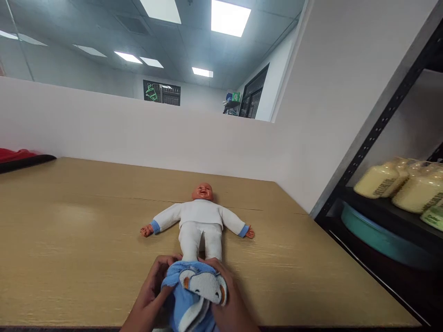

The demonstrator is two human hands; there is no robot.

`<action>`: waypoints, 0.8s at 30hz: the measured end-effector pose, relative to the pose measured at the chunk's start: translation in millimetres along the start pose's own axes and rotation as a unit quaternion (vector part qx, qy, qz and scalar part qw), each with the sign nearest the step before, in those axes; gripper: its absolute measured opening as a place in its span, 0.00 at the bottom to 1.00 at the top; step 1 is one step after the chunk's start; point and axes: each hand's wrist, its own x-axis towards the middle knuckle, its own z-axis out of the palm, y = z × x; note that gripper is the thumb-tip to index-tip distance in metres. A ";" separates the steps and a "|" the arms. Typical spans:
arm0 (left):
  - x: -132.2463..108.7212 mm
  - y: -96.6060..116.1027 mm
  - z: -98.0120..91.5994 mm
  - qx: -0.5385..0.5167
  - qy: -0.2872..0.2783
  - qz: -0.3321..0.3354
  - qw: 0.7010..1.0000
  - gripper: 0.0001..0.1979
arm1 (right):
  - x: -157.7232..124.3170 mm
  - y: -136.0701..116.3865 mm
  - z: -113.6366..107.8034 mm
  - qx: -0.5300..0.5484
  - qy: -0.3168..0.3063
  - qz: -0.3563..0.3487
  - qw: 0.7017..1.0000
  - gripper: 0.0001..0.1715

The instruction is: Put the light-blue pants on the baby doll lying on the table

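Observation:
A baby doll [201,213] lies on its back with its head away from me and its arms spread. It wears a white top and white trousers, with blue cuffs at the wrists. Around its lower legs is a blue fleecy garment [178,299] with a white animal face on it; the doll's feet are hidden inside or behind the cloth. My left hand [155,281] grips the garment's left edge, thumb in front. On the other side my right hand [224,295] is closed on its right edge, fingers partly hidden by the fabric.
The doll rests on a wooden table [86,249] against a white wall with a window. At far left lies a red cloth [17,155] by a black edge. A black shelf at right holds yellow bottles [377,180] and a teal basin [380,237].

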 end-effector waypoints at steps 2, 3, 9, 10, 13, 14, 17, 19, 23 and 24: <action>3.4 2.0 7.7 0.005 0.030 0.029 0.999 0.22 | 3.7 4.6 5.1 -0.031 0.014 -0.003 0.999 0.29; 5.8 2.0 11.5 0.008 0.048 0.042 0.998 0.22 | 5.3 6.4 7.9 -0.041 0.021 -0.005 0.999 0.29; 20.3 -5.8 24.3 -0.017 0.096 0.043 0.994 0.25 | 14.4 5.4 19.4 -0.056 0.044 -0.030 0.997 0.24; 21.9 -7.6 24.6 -0.018 0.096 0.029 0.995 0.26 | 15.5 5.2 19.6 -0.061 0.053 -0.037 0.996 0.25; 24.9 -13.3 23.5 -0.003 0.083 -0.001 0.997 0.28 | 17.3 10.3 18.5 -0.063 0.046 -0.048 0.996 0.27; 25.6 -15.3 22.9 0.005 0.077 -0.004 0.997 0.28 | 17.3 14.3 18.0 -0.054 0.040 -0.043 0.997 0.27; 27.9 -20.3 21.4 0.050 0.098 0.023 0.994 0.26 | 16.1 31.3 17.6 -0.023 0.062 -0.009 0.998 0.27; 29.6 -21.1 21.3 0.068 0.117 0.031 0.990 0.23 | 14.5 43.1 18.3 -0.012 0.082 0.017 0.996 0.25; 33.0 -16.7 22.6 0.032 0.112 -0.006 0.993 0.20 | 11.4 59.3 20.0 -0.030 0.112 0.054 0.992 0.24; 34.8 -15.4 22.8 0.028 0.118 -0.008 0.993 0.20 | 12.0 61.7 20.1 -0.036 0.127 0.059 0.989 0.25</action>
